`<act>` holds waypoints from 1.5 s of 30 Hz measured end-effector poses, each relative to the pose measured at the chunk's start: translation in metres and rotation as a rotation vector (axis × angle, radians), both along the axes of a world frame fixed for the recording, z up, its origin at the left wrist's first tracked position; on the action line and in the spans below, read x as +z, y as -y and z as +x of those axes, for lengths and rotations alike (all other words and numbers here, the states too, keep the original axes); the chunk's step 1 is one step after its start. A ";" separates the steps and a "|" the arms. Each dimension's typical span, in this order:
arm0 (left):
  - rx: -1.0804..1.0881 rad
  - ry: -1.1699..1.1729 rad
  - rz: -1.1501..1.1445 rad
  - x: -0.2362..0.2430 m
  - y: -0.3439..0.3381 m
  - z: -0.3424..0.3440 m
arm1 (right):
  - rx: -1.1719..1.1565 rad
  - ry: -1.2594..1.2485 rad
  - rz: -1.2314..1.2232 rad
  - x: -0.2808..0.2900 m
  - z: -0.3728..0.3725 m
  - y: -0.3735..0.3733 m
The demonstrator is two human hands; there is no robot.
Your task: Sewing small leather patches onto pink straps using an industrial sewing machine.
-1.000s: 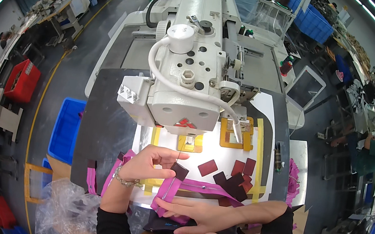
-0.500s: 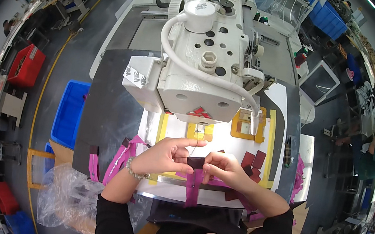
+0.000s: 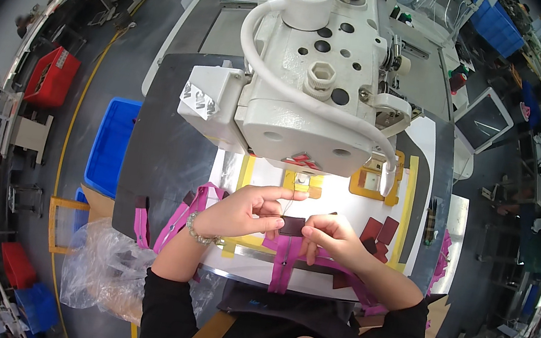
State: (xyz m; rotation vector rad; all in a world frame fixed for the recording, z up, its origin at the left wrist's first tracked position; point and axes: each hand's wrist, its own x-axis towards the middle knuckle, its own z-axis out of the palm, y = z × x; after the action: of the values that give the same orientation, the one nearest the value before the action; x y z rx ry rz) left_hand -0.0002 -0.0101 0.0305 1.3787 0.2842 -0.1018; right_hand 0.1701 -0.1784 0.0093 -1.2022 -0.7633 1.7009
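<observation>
Below the sewing machine head, a magenta zipper hangs toward me with a dark brown rectangular tab at its far end. My left hand pinches the tab's left edge between thumb and fingers, its index finger stretched out toward the needle area. A thin thread runs from beside that finger down to the tab. With thumb and fingertips, my right hand grips the tab's right edge. Under the needle lies a yellow clamp plate.
More magenta zippers with dark ends lie left of my hands. Dark red patches are on the right, near a yellow frame. A blue bin and clear plastic bags sit left of the table. A screen stands right.
The view has shifted, so the machine and table sit further right. My right fingertips have drawn slightly away from my left, and more of the brown tab shows between them.
</observation>
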 end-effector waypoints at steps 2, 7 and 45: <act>-0.002 0.004 0.026 -0.001 0.000 0.000 | -0.007 -0.038 0.034 -0.003 0.001 0.001; -0.005 0.024 0.088 -0.004 -0.001 0.000 | 0.038 -0.072 0.051 -0.006 0.001 0.002; 0.338 0.266 1.275 -0.035 0.012 0.016 | 0.143 1.310 0.526 -0.012 0.039 0.016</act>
State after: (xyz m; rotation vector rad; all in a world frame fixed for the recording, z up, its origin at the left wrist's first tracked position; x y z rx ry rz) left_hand 0.0155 -0.0224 -0.0048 2.5402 0.3689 0.6491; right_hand 0.2090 -0.1942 -0.0029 -1.8025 -1.9295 0.5071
